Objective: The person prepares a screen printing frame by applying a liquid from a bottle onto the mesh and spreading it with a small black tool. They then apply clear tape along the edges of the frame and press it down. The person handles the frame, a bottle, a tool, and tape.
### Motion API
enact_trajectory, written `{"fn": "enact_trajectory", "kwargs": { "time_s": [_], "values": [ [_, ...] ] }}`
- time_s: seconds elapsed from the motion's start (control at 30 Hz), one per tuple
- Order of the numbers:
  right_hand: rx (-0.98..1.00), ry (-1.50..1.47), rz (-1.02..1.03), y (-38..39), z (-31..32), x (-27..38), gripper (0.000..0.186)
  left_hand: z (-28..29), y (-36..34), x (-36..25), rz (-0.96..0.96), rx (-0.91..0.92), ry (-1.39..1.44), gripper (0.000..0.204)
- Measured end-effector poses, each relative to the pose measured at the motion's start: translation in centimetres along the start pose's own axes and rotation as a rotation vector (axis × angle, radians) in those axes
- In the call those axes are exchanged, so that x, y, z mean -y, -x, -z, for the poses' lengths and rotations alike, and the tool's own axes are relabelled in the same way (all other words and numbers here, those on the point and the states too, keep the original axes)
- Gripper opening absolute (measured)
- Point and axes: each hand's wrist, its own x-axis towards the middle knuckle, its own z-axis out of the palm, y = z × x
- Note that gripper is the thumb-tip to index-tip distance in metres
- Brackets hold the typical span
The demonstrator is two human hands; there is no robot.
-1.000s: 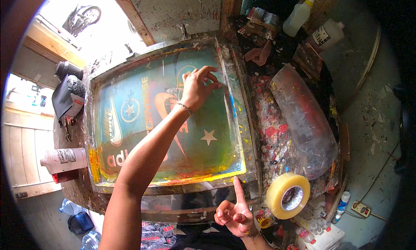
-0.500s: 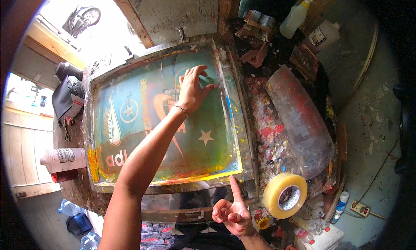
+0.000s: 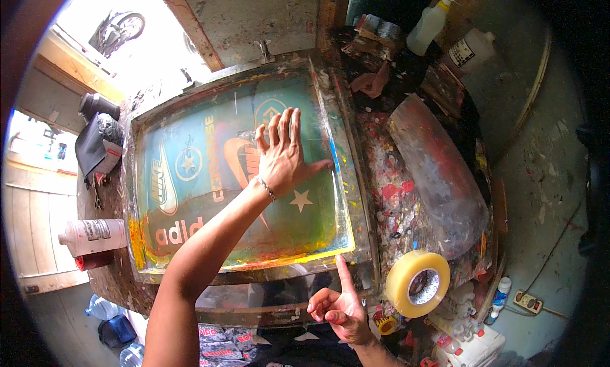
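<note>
A screen printing frame point(image 3: 372, 240) with a green mesh point(image 3: 289, 224) lies on the bench, its mesh bearing several logo shapes and a star. Yellow and red ink stains run along its near inner edge. My left hand point(image 3: 284, 154), fingers spread and holding nothing, is over the right half of the mesh; whether the palm touches it I cannot tell. At the near right corner of the frame is my right hand point(image 3: 343, 310), its index finger stretched out to the frame's edge and the other fingers loosely curled around nothing. A roll of clear yellowish tape point(image 3: 397, 284) sits just right of it.
A cloudy plastic sheet roll point(image 3: 441, 176) rests on the paint-crusted bench to the right. Beyond are a spray bottle point(image 3: 429, 27) and a jug point(image 3: 470, 52). On the left stand a pinkish bottle point(image 3: 95, 235) and scissors point(image 3: 97, 195). A power strip point(image 3: 528, 302) is at lower right.
My left hand has come slightly nearer over the mesh, and its bent fingers have straightened and spread. My right hand has barely moved, its index finger still at the frame's edge.
</note>
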Motion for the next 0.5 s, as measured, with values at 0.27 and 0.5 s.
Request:
{"fn": "enact_trajectory", "kwargs": {
  "time_s": [0.27,0.5],
  "values": [
    [-0.033,0.161,-0.103,0.6,-2.5,1.6,0.099,1.8,4.9,-2.8,-0.143,0.083,0.079,0.120],
    [0.034,0.336,-0.220,1.3,-3.4,1.0,0.060,3.7,8.4,-5.4,-0.289,0.247,0.252,0.107]
  ]
}}
